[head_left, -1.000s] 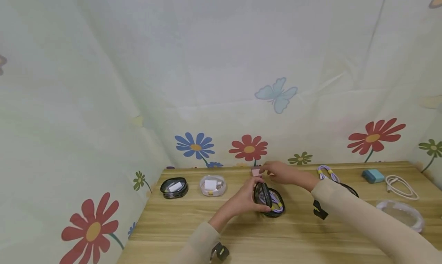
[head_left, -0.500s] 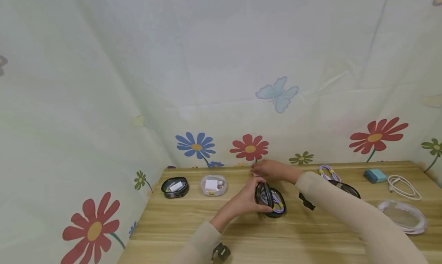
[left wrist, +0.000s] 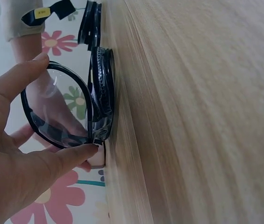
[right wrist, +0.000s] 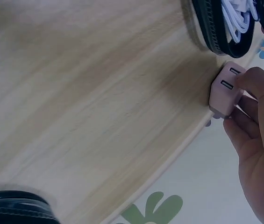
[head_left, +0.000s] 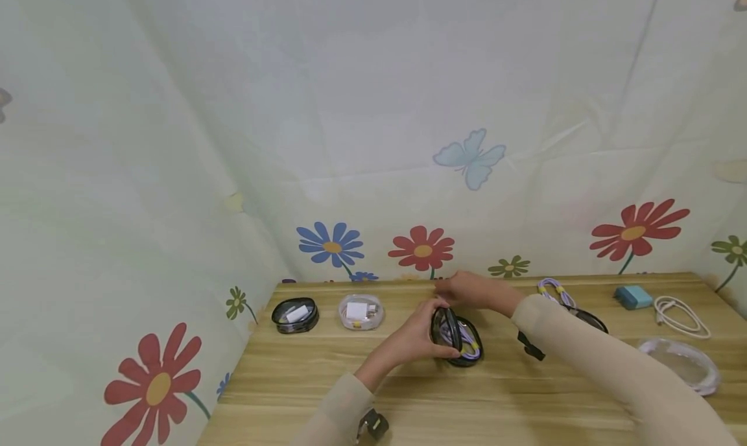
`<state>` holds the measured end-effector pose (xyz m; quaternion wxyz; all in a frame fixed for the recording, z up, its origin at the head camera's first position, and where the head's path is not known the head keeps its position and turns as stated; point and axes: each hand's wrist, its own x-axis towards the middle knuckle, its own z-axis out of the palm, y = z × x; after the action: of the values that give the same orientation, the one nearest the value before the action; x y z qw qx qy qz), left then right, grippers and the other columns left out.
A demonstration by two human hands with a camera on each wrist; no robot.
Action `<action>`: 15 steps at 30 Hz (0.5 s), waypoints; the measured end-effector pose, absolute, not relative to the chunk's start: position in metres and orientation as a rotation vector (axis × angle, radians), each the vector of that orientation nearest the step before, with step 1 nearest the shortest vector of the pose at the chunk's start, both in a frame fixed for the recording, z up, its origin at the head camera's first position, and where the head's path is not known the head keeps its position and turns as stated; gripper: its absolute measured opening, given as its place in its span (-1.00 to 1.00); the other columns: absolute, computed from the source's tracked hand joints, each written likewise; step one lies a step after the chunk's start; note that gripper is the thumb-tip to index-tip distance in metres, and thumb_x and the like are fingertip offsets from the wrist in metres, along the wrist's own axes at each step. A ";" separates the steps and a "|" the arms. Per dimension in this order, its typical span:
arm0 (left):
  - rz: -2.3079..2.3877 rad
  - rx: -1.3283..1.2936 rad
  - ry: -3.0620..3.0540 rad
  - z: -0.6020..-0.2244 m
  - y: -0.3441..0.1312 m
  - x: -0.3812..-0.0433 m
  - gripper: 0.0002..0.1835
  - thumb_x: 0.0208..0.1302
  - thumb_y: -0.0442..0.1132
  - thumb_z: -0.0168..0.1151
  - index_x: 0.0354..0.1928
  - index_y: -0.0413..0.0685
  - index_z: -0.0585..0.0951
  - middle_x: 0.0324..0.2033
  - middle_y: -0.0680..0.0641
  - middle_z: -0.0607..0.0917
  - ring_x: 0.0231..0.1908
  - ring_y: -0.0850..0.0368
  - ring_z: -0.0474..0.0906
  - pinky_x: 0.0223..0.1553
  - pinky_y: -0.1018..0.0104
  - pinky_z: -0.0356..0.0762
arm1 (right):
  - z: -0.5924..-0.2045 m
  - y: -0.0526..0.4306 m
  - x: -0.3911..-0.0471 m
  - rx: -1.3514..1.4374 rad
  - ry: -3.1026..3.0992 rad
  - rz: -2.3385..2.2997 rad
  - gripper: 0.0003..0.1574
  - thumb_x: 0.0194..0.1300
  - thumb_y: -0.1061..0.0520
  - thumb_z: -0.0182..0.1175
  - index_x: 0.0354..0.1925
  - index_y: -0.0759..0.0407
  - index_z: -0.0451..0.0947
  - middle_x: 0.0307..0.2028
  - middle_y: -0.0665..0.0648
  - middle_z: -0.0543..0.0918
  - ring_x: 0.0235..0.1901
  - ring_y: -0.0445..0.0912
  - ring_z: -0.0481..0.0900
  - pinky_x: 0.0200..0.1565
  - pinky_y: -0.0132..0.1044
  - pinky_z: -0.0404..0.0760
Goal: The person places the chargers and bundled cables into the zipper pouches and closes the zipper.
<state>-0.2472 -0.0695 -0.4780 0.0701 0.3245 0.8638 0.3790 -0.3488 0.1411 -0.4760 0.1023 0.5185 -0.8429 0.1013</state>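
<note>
In the head view, the raised lid (head_left: 447,329) of a black case (head_left: 464,363) on the wooden table (head_left: 484,407) is gripped by the left hand (head_left: 415,334); a coiled lilac cable (head_left: 470,346) is held inside. In the left wrist view, the lid's rim is clamped at opposite edges. In the right wrist view, a pink charger (right wrist: 223,93) is pinched by the right hand (right wrist: 262,130) at the table's edge, near the case

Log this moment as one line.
left grip: holding raised lid of clear, black-rimmed oval case | lilac coiled cable: in case | right grip: pinching pink two-port charger at wooden table far edge
</note>
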 end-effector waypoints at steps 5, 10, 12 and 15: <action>1.143 0.961 2.594 -0.478 -0.070 -0.247 -0.06 0.06 -0.04 0.62 0.40 -0.04 0.27 0.28 -0.08 0.39 0.27 0.00 0.38 0.30 0.18 0.44 | -0.479 0.147 -0.344 1.517 -2.486 0.309 -0.90 0.34 0.25 0.32 -0.30 0.14 0.56 -0.51 -0.06 0.48 -0.53 -0.27 0.34 -0.41 -0.40 0.46; 1.143 0.975 2.592 -0.478 -0.070 -0.247 -0.05 0.06 -0.06 0.62 0.41 -0.10 0.27 0.29 -0.08 0.38 0.29 -0.02 0.38 0.30 0.16 0.43 | -0.482 0.152 -0.341 1.509 -2.455 0.307 -0.83 0.17 0.36 0.37 -0.31 0.18 0.58 -0.44 0.02 0.57 -0.42 -0.14 0.54 -0.32 -0.26 0.60; 1.140 0.978 2.596 -0.478 -0.070 -0.248 -0.06 0.06 -0.06 0.62 0.40 -0.08 0.27 0.29 -0.07 0.39 0.29 -0.03 0.38 0.30 0.17 0.44 | -0.482 0.155 -0.340 1.515 -2.467 0.332 -0.80 0.14 0.37 0.37 -0.33 0.16 0.55 -0.47 0.00 0.54 -0.43 -0.18 0.50 -0.35 -0.30 0.57; 1.140 0.974 2.597 -0.479 -0.070 -0.248 -0.07 0.05 -0.05 0.63 0.39 -0.05 0.29 0.27 -0.06 0.40 0.28 -0.02 0.39 0.28 0.18 0.45 | -0.479 0.161 -0.338 1.546 -2.499 0.371 -0.80 0.16 0.38 0.36 -0.33 0.17 0.56 -0.51 -0.04 0.49 -0.49 -0.26 0.35 -0.41 -0.39 0.44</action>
<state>-0.2476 -0.0699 -0.4786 0.0713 0.3240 0.8639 0.3790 -0.3384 0.1605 -0.4795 0.0900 0.5199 -0.8403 0.1247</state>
